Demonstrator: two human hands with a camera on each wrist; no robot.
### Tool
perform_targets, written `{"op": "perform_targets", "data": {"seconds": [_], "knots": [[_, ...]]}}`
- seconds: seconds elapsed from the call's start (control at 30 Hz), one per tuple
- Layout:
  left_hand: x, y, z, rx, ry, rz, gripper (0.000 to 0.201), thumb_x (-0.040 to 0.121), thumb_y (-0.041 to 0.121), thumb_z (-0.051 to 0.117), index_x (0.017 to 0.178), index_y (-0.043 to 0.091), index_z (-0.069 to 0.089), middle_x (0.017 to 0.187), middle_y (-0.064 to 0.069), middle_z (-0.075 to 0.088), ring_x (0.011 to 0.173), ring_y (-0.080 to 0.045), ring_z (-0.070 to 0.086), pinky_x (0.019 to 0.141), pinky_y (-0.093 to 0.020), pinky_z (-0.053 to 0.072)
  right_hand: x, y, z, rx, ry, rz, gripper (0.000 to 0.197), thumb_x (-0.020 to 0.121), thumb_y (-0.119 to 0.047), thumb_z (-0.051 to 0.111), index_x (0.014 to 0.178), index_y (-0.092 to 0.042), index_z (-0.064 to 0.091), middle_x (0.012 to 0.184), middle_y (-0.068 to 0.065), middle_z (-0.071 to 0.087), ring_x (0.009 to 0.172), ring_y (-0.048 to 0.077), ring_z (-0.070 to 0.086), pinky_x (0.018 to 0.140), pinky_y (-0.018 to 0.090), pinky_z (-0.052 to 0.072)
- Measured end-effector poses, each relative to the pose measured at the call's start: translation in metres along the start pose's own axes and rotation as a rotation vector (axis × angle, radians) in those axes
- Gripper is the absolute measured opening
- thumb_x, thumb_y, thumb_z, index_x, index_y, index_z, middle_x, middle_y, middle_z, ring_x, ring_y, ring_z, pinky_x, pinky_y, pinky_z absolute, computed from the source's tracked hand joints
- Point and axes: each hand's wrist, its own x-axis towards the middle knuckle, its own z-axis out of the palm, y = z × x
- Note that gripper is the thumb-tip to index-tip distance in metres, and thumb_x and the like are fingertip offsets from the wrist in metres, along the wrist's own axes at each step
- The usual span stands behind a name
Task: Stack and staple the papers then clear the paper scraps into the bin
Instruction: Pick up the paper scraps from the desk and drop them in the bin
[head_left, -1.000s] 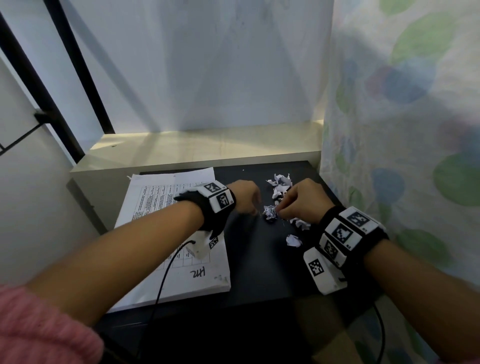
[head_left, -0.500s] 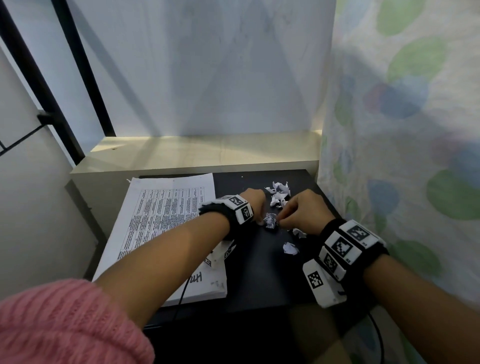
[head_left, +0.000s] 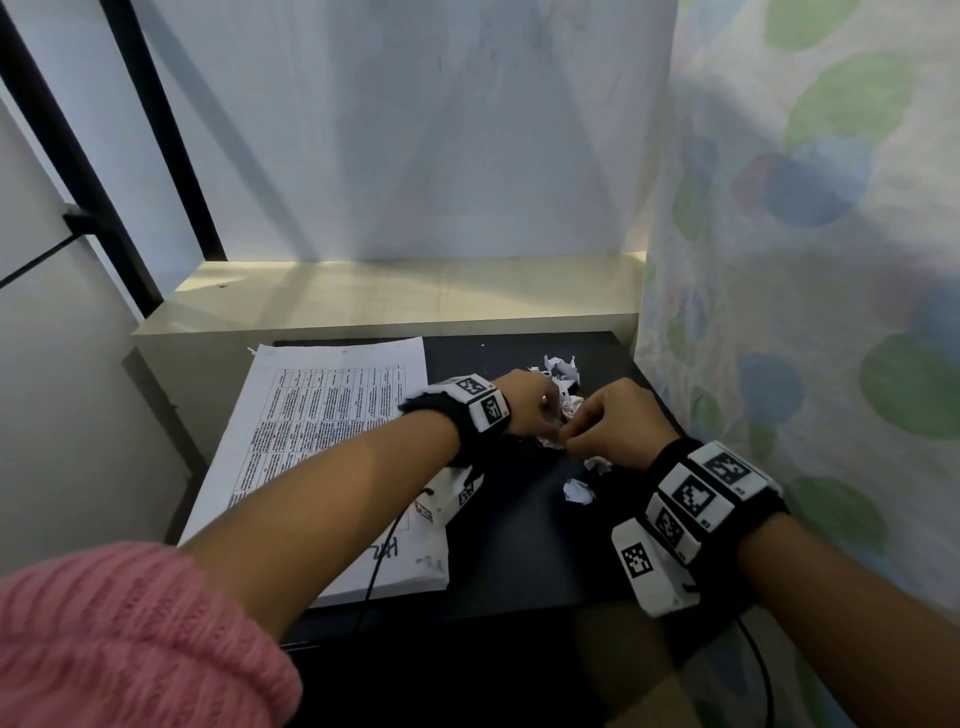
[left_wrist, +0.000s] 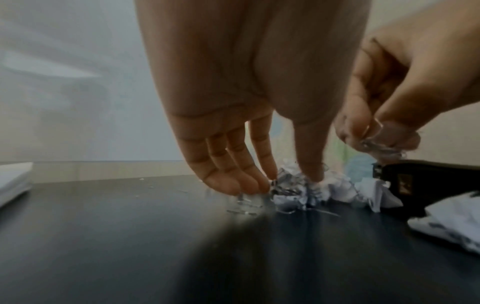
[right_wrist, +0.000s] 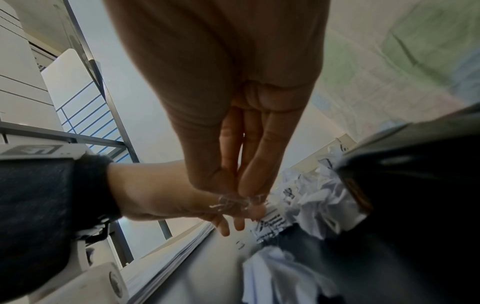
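Observation:
A stack of printed papers (head_left: 322, 441) lies at the left of the black table (head_left: 519, 545). Crumpled paper scraps (head_left: 561, 369) lie at the table's far right, and one more scrap (head_left: 577, 491) is nearer me. My left hand (head_left: 524, 410) points down with straight fingers (left_wrist: 233, 185) touching the table on small shiny staple-like bits (left_wrist: 246, 202), its thumb on a crumpled scrap (left_wrist: 288, 185). Just beside it, my right hand (head_left: 613, 426) pinches a small bunch of the same shiny bits (right_wrist: 233, 200) between thumb and fingertips. A black stapler (left_wrist: 428, 181) lies behind the scraps.
A pale wooden ledge (head_left: 405, 296) runs behind the table under a white wall. A patterned curtain (head_left: 805, 260) hangs close along the right edge. A cable (head_left: 384, 551) from my left wrist trails over the paper stack.
My left hand moved right from the paper stack's edge to the scraps and now meets my right hand. The right hand stayed over the scraps.

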Motion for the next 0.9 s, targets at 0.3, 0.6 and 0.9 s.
{"op": "perform_targets", "data": {"seconds": [0.3,0.6,0.9], "knots": [[0.015,-0.016,-0.014,-0.115,0.142,-0.204,0.031,0.083,0.029,0.065,0.105,0.008,0.063,0.112,-0.010,0.066,0.106,-0.027,0.062,0.090,-0.035,0.050,0.007,0.011,-0.001,-0.010,-0.003,0.021,0.011,0.065,-0.004,0.076,0.072,-0.013,0.078,0.056,-0.011,0.063,0.055,-0.001,0.056,0.051,0.004,0.038],[0.002,-0.008,-0.006,0.043,-0.059,-0.297,0.043,0.083,0.017,0.067,0.121,0.001,0.054,0.123,-0.015,0.062,0.099,-0.030,0.064,0.076,-0.029,0.050,0.006,0.008,0.003,-0.024,-0.020,0.035,0.013,0.067,-0.006,0.075,0.077,-0.013,0.079,0.065,-0.004,0.067,0.061,0.000,0.056,0.055,0.008,0.043],[0.010,0.005,-0.001,0.028,-0.032,-0.183,0.038,0.080,0.008,0.070,0.118,0.004,0.065,0.122,-0.013,0.065,0.111,-0.029,0.063,0.096,-0.036,0.052,0.004,0.007,0.001,-0.027,0.005,0.011,0.013,0.066,-0.005,0.074,0.077,-0.011,0.079,0.067,-0.003,0.068,0.061,0.000,0.056,0.057,0.008,0.041]]}}
